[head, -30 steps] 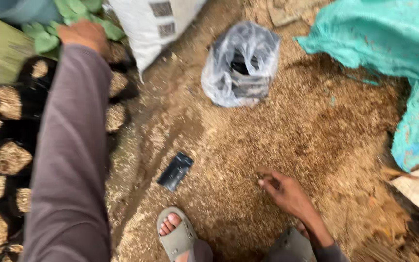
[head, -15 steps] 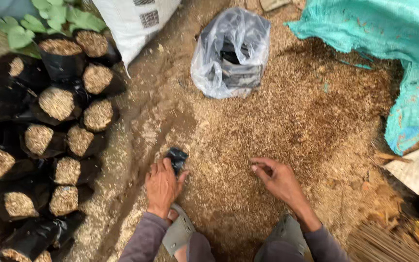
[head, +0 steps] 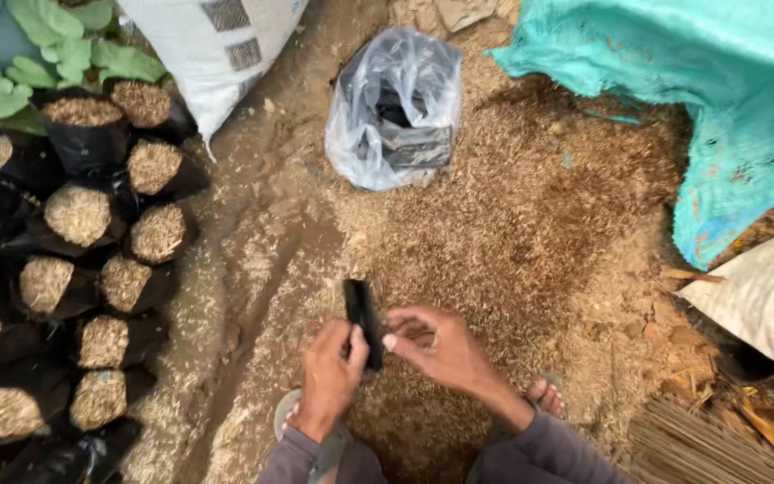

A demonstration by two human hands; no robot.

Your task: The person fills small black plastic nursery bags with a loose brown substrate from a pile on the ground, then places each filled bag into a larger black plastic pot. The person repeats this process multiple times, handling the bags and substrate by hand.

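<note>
Ground: we look straight down at bare earth (head: pixel 253 260) covered by a wide spread of pale brown husks (head: pixel 530 224).
Tarp: a turquoise sheet (head: pixel 700 99) lies bunched at the upper right, over the edge of the husks.
Filled bags: rows of small black planting bags (head: pixel 78 215), each packed to the brim with husks, stand close together along the left side.
Sacks: one white woven sack (head: pixel 217 45) lies at the top left beside green leaves (head: pixel 55 54); part of another pale sack (head: pixel 763 296) shows at the right edge.
Clear bag: a crumpled see-through plastic bag (head: pixel 396 108) holding dark folded items sits at the top centre, well apart from our hands.
Left hand: our left hand (head: pixel 329 372) is closed round the lower end of a flat black bag (head: pixel 362 309), held upright above the husks.
Right hand: our right hand (head: pixel 436 345) touches the same bag's edge, thumb and fingers (head: pixel 400 318) pinched against it.
Feet: a sandalled foot shows below each wrist.
</note>
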